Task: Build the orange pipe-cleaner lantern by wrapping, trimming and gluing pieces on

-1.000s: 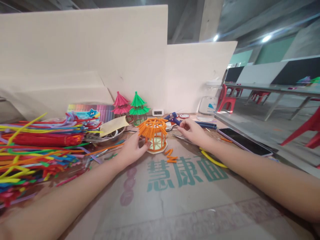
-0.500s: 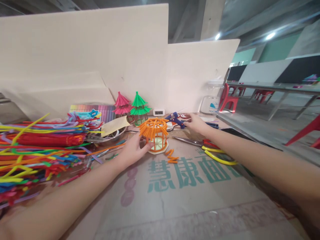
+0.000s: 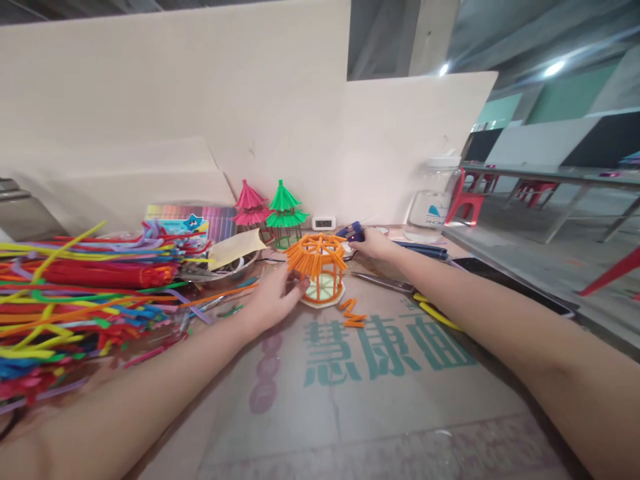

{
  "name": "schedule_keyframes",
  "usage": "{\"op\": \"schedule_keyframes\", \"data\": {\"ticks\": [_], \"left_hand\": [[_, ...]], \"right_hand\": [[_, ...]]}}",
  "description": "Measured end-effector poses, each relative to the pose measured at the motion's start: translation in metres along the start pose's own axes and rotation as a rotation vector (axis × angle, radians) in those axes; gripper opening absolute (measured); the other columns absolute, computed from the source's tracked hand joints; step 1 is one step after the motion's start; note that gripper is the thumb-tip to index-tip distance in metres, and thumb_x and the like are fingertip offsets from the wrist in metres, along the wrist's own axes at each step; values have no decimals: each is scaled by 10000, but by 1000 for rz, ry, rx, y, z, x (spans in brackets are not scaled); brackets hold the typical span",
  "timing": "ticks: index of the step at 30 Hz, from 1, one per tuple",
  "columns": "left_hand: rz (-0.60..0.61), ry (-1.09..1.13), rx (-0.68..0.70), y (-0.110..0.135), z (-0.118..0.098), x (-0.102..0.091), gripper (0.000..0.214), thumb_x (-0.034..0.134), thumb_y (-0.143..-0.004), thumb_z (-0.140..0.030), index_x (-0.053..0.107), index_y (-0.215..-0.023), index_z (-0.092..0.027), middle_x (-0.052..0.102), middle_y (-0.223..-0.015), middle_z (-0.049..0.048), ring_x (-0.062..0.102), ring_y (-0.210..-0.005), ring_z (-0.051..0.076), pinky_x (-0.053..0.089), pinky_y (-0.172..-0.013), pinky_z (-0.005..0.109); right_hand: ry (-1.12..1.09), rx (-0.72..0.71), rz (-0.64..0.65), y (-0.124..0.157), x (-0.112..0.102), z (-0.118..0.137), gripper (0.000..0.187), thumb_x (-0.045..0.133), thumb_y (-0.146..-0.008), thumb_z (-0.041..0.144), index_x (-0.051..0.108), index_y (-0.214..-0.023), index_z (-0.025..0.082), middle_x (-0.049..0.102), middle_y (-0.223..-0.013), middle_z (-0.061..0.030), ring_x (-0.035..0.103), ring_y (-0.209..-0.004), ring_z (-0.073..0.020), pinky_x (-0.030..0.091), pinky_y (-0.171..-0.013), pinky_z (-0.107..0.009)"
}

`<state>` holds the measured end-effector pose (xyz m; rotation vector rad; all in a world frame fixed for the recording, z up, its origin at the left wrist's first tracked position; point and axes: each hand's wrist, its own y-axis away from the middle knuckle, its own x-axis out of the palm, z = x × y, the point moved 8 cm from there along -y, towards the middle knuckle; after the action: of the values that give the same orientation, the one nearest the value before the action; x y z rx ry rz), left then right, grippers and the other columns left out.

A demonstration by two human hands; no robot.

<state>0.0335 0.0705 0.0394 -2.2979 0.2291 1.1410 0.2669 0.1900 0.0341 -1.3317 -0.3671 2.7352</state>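
Observation:
Upright on the cardboard stands a small orange pipe-cleaner pavilion (image 3: 317, 257) with a fringed roof and a pale octagonal base. My left hand (image 3: 277, 293) holds it from the left, the thumb at the base's near edge and the other fingers partly hidden behind. Beyond it to the right, my right hand (image 3: 379, 244) is closed around a blue hot glue gun (image 3: 354, 232), whose handle is mostly covered by the fingers. Several short orange pipe-cleaner pieces (image 3: 354, 319) lie just right of the pavilion's base.
Pipe cleaners (image 3: 95, 287) heap up at left, near a metal bowl (image 3: 245, 267) and a marker set (image 3: 193, 223). A pink pavilion (image 3: 249, 205), green pavilion (image 3: 284, 207) and digital clock (image 3: 323, 223) stand behind. Yellow-handled scissors (image 3: 437, 315), a phone (image 3: 510, 283) and a plastic jug (image 3: 433, 200) are at right.
My right hand has closed around the glue gun's handle and turned the gun slightly. My left hand stays on the orange pavilion. The whole view has shifted a little.

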Motion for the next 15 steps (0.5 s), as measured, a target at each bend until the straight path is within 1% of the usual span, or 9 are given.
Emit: {"op": "schedule_keyframes", "data": {"ticks": [2,4,6,9,12,14,15], "left_hand": [[1,16,4,0,0,0,284,457,-896,-411,553,-1017,-173,693,-972,86,668,-888,252,524,-804,382],[4,26,-5,0,2,2,289,455,-897,-420,543,-1024,-175,692,-979,90,670,-890,255,526,-803,390],[2,24,-30,0,5,2,311,454,-898,-452,535,-1017,-177,693,-998,103,673,-914,269,528,-817,412],[-7,16,-75,0,9,2,347,449,-899,-487,527,-1013,-169,693,-1028,133,673,-957,298,528,-839,453],[-23,40,-60,-1,8,2,374,458,-900,-485,521,-1073,-158,685,-1083,148,669,-997,299,527,-871,459],[-47,81,-26,-1,6,0,400,473,-898,-482,519,-1133,-162,677,-1125,141,664,-1023,287,526,-897,448],[-65,105,-14,-2,6,-1,412,487,-893,-481,520,-1158,-167,675,-1139,136,663,-1031,283,527,-904,441]], "right_hand": [[-42,13,1,7,-6,5,230,703,-796,274,678,-985,146,751,-907,-97,712,-837,-234,541,-718,-284],[-104,21,13,16,-14,10,252,659,-842,325,661,-1027,152,751,-853,-86,720,-740,-211,553,-629,-265],[-175,16,19,27,-22,14,267,598,-891,354,641,-1066,157,749,-859,-88,724,-714,-192,560,-589,-245],[-309,-32,-11,52,-35,20,267,530,-935,356,630,-1072,150,739,-947,-111,728,-758,-178,586,-649,-251],[-516,-140,-123,90,-50,27,313,568,-910,396,604,-1126,172,716,-1041,-113,722,-781,-197,604,-697,-312],[-580,-196,-143,116,-53,33,317,576,-901,427,602,-1121,199,710,-1053,-94,713,-826,-207,605,-729,-336],[-568,-219,-126,128,-51,36,303,581,-897,433,605,-1100,209,708,-1050,-87,708,-858,-213,600,-757,-348]]}}
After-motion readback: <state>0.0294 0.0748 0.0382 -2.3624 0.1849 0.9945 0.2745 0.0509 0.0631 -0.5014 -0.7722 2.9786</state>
